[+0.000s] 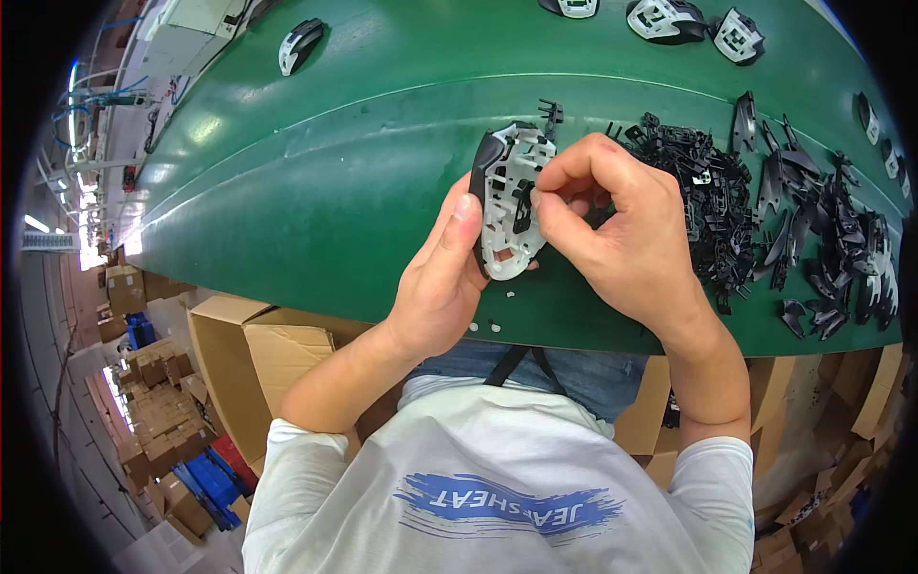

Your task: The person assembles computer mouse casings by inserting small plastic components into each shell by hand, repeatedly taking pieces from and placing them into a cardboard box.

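A computer mouse shell [507,251], white inside with a black side, is held up over the green table by my left hand [435,287]. My left thumb presses its near left side and the fingers go behind it, mostly hidden. Thumb and index of my right hand [626,225] are pinched together at the shell's right edge, on a small black plastic part [523,206] that lies inside the shell. My other right fingers curl in. Just beyond the shell, a loose black clip-like part [551,115] rests on the table.
To the right lie a heap of small black plastic parts [703,191] and a pile of curved black side pieces [841,253]. More mouse shells [665,21] sit along the far side of the green table [287,210]. Open cardboard boxes [287,359] stand below the near edge.
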`<control>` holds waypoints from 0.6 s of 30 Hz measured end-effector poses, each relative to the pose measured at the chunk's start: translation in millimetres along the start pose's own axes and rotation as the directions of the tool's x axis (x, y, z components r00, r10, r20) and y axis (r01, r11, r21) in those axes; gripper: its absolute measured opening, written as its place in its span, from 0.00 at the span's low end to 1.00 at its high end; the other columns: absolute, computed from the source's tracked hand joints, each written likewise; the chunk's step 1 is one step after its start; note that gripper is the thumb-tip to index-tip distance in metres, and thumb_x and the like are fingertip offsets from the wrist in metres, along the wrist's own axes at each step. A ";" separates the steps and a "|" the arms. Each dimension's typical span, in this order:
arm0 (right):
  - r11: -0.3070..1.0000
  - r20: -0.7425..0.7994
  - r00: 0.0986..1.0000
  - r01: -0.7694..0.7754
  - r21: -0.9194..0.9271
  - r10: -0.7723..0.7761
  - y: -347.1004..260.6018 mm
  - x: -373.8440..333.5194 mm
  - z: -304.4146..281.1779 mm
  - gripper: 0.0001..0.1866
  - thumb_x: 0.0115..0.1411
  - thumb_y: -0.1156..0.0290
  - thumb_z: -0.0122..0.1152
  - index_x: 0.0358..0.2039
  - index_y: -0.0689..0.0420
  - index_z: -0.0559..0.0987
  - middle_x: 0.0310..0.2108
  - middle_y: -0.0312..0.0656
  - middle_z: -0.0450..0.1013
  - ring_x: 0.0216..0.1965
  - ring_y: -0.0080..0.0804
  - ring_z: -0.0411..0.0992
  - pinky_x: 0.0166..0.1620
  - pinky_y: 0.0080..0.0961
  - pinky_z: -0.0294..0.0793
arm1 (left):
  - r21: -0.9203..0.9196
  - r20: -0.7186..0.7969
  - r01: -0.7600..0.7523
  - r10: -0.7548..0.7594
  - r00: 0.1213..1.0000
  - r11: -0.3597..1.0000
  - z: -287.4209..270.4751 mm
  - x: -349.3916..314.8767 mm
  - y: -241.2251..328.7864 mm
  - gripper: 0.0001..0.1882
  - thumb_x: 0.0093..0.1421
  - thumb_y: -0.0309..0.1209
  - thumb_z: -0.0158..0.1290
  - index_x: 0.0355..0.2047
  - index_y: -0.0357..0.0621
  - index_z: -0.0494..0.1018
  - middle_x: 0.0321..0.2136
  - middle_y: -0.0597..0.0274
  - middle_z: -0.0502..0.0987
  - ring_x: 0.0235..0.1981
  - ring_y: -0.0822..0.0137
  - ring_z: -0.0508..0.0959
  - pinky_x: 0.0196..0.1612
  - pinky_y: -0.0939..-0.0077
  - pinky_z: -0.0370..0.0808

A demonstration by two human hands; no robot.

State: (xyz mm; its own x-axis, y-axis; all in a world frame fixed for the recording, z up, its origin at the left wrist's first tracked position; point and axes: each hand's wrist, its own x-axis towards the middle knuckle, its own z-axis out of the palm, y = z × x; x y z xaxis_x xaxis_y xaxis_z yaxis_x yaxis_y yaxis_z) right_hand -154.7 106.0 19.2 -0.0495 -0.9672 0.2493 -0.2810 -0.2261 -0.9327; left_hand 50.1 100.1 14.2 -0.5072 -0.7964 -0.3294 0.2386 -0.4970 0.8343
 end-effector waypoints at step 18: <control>0.984 -0.165 0.971 0.164 -0.067 -0.173 4.9 -2.1 13.3 0.06 0.57 0.81 0.71 0.31 0.61 0.80 0.28 0.37 0.80 0.25 0.25 0.80 0.31 0.22 0.80 | -0.115 0.020 -0.015 0.018 1.000 0.993 22.7 0.1 8.3 0.27 0.83 0.43 0.38 0.73 0.40 0.63 0.66 0.54 0.73 0.68 0.62 0.74 0.72 0.59 0.69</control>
State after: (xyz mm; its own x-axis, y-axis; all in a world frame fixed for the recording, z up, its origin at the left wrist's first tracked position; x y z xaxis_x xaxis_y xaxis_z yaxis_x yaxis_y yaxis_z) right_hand -143.2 105.4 10.5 -0.1572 -0.8807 0.4467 -0.3491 -0.3736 -0.8594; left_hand 33.3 103.8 31.2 -0.5190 -0.7982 -0.3057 0.3404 -0.5211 0.7827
